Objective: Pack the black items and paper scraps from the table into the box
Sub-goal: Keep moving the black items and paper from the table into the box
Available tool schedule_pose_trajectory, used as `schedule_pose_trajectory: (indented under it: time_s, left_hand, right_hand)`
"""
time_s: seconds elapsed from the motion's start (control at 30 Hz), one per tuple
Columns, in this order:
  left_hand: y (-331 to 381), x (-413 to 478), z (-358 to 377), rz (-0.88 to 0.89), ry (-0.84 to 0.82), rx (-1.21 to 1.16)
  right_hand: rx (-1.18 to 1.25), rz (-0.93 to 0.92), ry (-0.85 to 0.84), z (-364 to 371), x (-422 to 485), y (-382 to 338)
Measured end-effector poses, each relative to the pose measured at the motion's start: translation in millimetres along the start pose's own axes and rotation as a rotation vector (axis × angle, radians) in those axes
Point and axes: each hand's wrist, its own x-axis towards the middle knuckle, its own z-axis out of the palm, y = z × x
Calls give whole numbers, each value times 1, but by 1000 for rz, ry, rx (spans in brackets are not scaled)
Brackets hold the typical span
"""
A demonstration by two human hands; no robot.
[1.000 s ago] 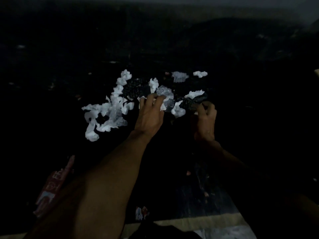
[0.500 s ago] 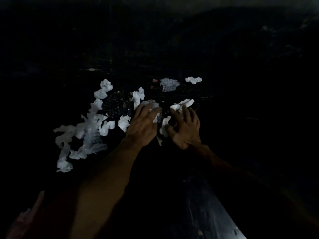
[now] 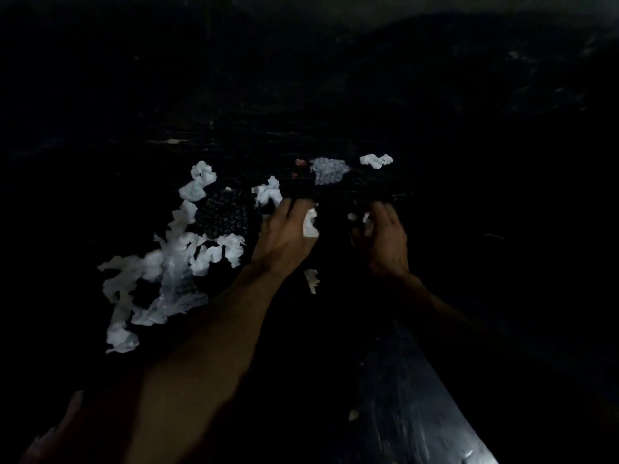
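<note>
Paper scraps (image 3: 231,246) lie white and crumpled on the dark table (image 3: 418,396), mostly left of the two hands. The right hand (image 3: 385,239) has its fingers (image 3: 380,212) curled in, with small white bits of the scraps showing between them. The left hand (image 3: 284,236) has its fingers bent down onto the pile, and one torn scrap (image 3: 310,222) sits against its thumb side. Blur hides whether it is pinched.

One thin scrap (image 3: 311,279) lies just beside the left wrist. One black item (image 3: 224,216), round and covered in small bumps, lies just left of the left hand, ringed by scraps on its left and near sides. These trail off to the near left, tangled with a clear, crinkled plastic film (image 3: 174,289) and too knotted to count.

Beyond the hands are one pale piece of bubble wrap (image 3: 330,170) and one lone scrap (image 3: 376,160) to its right. The table is dark and open to the right of the right hand, and a pale scuffed strip shows at the near edge.
</note>
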Motion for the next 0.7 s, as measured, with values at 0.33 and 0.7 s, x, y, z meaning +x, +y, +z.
schedule_pose_trajectory:
  time_s: [0.33,0.7]
  left_hand:
    - [-7,115,43,68,-171,4]
    - [-20,100,72,131,19,73]
  right_hand:
    - [-70,-42,137,-24,119,0]
    - [-399,-82,4,15,132,36]
